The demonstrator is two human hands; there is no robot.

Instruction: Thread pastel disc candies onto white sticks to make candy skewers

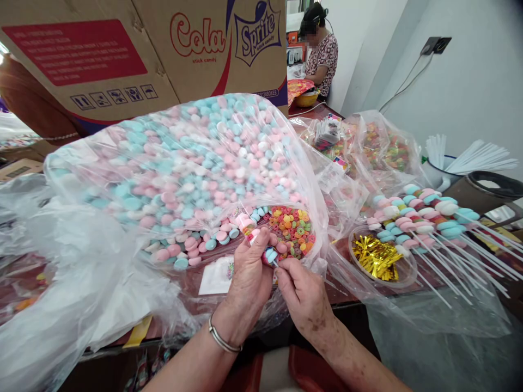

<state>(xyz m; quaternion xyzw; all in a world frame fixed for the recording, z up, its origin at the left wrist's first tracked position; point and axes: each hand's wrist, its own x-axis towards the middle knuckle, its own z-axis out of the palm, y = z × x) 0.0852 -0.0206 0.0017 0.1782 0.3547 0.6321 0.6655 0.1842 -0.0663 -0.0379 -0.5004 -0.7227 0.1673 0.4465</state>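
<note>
My left hand, wearing a metal bangle, is closed around a candy skewer of pink, blue and white candies that seems to sit in a clear wrapper. My right hand pinches the lower end of it, by the stick. Just behind the hands is the mouth of a large clear bag full of pastel candies. Gummy rings in red, orange and green lie in a pile at its opening. A white printed packet rests on the table left of my left hand.
Finished-looking candy skewers are stacked at the right, beside a clear bowl of gold twist ties. White sticks stand in a pot. A large carton stands behind the bag; another person works at the back.
</note>
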